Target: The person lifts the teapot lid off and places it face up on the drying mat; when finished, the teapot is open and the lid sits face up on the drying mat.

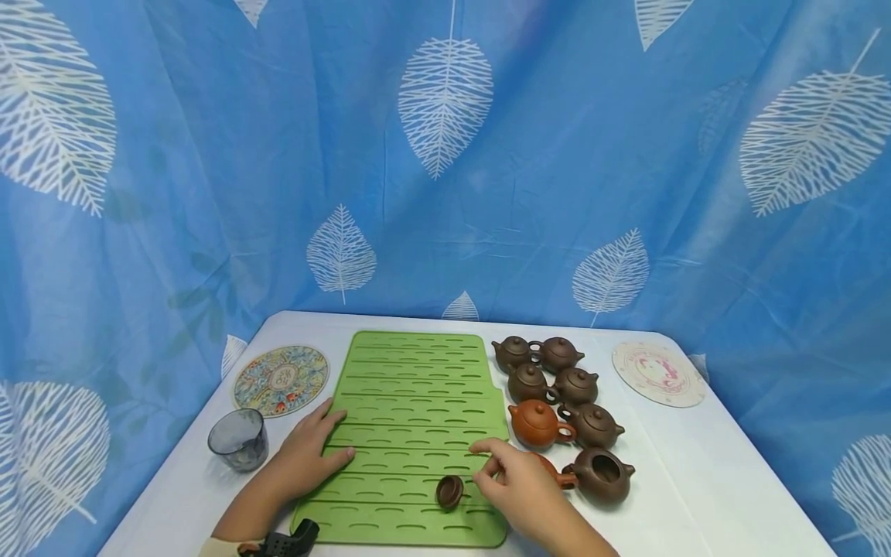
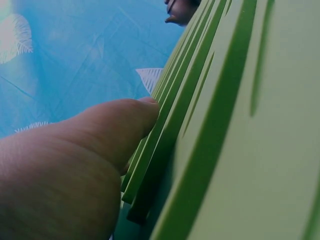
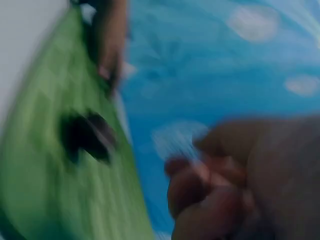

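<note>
My left hand (image 1: 315,455) rests along the left edge of a green slotted mat (image 1: 411,422), fingers relaxed and thumb over its border. In the left wrist view the thumb (image 2: 125,120) lies against the ridged edge. A small dark brown teapot lid (image 1: 449,493) sits tipped on the mat's lower right. Just right of it hovers my right hand (image 1: 518,487), fingers loosely bent, with nothing held between them. This hand partly hides an orange teapot (image 1: 550,466). Beside that stands a dark brown teapot (image 1: 604,478) without a lid, its round opening facing up.
Several lidded brown teapots (image 1: 576,385) and another orange teapot (image 1: 536,423) stand close together right of the mat. At left are a grey glass cup (image 1: 240,439) and a patterned round coaster (image 1: 281,379). A pale round coaster (image 1: 659,374) lies far right on the white table (image 1: 696,480).
</note>
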The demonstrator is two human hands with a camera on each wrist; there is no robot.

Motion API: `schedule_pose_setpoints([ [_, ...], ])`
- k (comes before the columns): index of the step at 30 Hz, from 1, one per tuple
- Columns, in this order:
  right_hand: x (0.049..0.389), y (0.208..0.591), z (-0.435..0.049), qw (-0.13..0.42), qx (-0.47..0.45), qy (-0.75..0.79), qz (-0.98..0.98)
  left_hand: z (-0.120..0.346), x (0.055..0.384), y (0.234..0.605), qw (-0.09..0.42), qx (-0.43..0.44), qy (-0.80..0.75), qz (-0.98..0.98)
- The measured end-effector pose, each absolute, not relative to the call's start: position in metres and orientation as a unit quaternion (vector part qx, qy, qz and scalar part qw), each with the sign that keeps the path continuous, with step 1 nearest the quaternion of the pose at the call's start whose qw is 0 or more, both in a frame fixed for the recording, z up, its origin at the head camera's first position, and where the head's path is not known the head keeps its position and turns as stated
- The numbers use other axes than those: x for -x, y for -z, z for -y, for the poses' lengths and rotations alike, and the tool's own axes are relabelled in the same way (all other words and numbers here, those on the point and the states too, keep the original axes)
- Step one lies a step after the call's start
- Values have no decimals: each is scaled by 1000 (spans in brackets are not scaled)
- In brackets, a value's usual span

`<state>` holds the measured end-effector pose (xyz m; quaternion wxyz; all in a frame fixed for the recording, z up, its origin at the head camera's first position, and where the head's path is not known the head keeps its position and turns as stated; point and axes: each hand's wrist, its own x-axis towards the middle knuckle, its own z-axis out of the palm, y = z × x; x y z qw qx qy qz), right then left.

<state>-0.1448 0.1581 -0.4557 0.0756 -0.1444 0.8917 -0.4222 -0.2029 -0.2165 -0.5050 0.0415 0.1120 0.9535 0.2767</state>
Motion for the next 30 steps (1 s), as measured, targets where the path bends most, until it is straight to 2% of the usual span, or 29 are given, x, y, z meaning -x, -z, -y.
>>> schedule_pose_setpoints([
  [2, 149, 450, -171, 49, 166, 418, -892, 217, 203, 504, 41, -111, -277, -954],
  [8, 160, 440, -212, 32, 151, 403, -902, 218, 203, 505, 46, -111, -280, -952],
  [12, 164, 440, -231, 43, 138, 384, -912, 218, 203, 507, 43, -114, -281, -952],
  [21, 165, 447, -253, 87, 201, 362, -906, 217, 204, 507, 34, -116, -278, -953],
  [30, 164, 447, -251, 87, 202, 347, -912, 217, 204, 507, 40, -113, -280, -953],
])
